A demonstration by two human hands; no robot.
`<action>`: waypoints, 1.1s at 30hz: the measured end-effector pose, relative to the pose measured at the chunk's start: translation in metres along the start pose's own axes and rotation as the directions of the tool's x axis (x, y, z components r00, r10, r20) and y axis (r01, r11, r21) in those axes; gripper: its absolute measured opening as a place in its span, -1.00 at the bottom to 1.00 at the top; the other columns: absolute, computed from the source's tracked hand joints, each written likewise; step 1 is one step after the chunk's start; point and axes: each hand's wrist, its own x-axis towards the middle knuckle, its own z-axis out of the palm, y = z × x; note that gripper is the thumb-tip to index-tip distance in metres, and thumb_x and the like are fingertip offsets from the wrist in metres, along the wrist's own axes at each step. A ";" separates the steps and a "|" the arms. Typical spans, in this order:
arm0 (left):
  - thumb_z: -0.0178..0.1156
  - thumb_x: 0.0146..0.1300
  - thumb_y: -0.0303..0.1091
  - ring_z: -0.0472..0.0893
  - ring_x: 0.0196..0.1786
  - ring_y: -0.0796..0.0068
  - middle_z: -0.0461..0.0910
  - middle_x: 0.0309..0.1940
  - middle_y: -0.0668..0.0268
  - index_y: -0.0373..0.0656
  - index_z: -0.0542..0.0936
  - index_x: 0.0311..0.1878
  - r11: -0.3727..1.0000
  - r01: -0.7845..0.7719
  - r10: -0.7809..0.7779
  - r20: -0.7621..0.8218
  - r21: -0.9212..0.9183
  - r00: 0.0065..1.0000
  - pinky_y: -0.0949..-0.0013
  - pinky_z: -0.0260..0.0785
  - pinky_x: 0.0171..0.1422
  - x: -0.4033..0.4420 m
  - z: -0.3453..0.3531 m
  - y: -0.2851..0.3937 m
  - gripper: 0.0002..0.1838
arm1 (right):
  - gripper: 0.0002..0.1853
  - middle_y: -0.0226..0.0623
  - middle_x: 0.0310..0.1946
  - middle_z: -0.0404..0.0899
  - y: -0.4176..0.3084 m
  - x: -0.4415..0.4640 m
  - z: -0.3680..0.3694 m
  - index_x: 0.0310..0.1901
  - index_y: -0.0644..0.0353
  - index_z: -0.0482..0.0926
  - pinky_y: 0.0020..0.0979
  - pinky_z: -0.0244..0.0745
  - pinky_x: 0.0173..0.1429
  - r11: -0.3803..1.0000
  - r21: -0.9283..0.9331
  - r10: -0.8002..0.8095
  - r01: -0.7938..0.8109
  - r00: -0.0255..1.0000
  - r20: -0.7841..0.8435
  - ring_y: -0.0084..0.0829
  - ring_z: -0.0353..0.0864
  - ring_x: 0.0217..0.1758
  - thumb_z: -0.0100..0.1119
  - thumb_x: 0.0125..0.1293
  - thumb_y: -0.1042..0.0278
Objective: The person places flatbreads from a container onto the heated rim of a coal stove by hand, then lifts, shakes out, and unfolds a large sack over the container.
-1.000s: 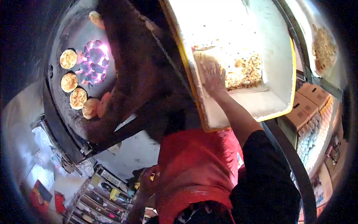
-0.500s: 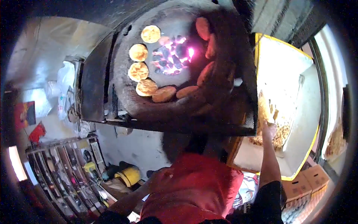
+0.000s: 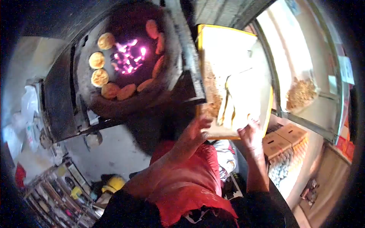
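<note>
My left hand (image 3: 199, 127) is at the front left of a white tub (image 3: 268, 114) with a yellow rim, its fingers apart and nothing in them. Inside the tub, a pale cloth (image 3: 243, 95), washed out by glare, lies folded over toward the right, beside brown crumbs or flakes (image 3: 213, 102). At the front right of the tub, my right hand (image 3: 251, 133) has its bent fingers closed on the near edge of this cloth.
To the left is a round oven with glowing coals (image 3: 130, 57) and several flat breads (image 3: 99, 77) around its wall. Its dark frame borders the tub. Cardboard boxes (image 3: 277, 144) stand at the right, and a rack (image 3: 57, 197) at the lower left.
My right hand has moved from the crumbs to the tub's front right. My left hand has risen from low at the left to the tub's front edge. The cloth now lies toward the right.
</note>
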 end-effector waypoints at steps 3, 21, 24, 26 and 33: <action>0.09 0.37 -0.40 0.37 0.34 0.31 0.31 0.33 0.10 -0.28 0.21 0.41 0.986 -0.161 0.163 0.022 -0.047 0.986 0.22 0.22 0.42 0.046 0.030 -0.008 -0.43 | -0.60 -0.30 0.02 0.60 0.008 -0.024 0.008 0.12 0.17 0.51 -0.25 0.51 0.16 0.999 0.042 0.023 -0.030 0.987 0.156 -0.33 0.59 0.10 0.28 0.27 0.27; 0.13 0.34 -0.54 0.44 0.27 0.45 0.45 0.22 0.27 -0.19 0.23 0.36 0.947 0.021 -0.017 0.015 -0.320 1.000 0.30 0.29 0.38 0.050 0.050 0.018 -0.45 | -0.82 -0.33 -0.10 0.60 0.002 -0.038 0.025 -0.05 0.21 0.49 -0.39 0.39 0.20 0.966 -0.144 -0.224 0.213 0.973 -0.061 -0.53 0.53 -0.01 0.17 0.35 0.40; 0.10 0.33 -0.54 0.44 0.25 0.45 0.47 0.18 0.29 -0.18 0.24 0.36 0.932 -0.034 0.008 -0.074 -0.360 0.997 0.30 0.29 0.36 0.048 0.052 0.023 -0.46 | -0.86 -0.33 -0.08 0.59 0.000 -0.043 0.032 -0.10 0.17 0.48 -0.37 0.41 0.18 0.989 0.052 -0.135 0.136 0.991 -0.020 -0.51 0.54 -0.01 0.14 0.37 0.37; 0.14 0.30 -0.50 0.46 0.24 0.43 0.47 0.19 0.28 -0.19 0.27 0.35 0.938 -0.033 -0.008 -0.117 -0.346 0.993 0.28 0.30 0.35 0.044 0.052 0.024 -0.45 | -0.82 -0.29 -0.03 0.58 0.005 -0.042 0.026 -0.07 0.18 0.47 -0.35 0.41 0.22 0.990 0.042 -0.138 0.138 0.990 0.011 -0.46 0.54 0.04 0.14 0.35 0.36; 0.22 0.23 -0.39 0.50 0.13 0.41 0.49 0.13 0.25 -0.18 0.28 0.34 0.961 -0.197 0.174 -0.133 -0.192 0.976 0.30 0.37 0.25 0.012 0.040 0.061 -0.39 | -0.42 -0.21 0.16 0.43 -0.008 -0.040 0.074 0.32 0.38 0.28 -0.34 0.26 0.34 0.800 -0.558 -0.120 0.219 0.971 0.208 -0.39 0.40 0.21 0.11 0.30 0.34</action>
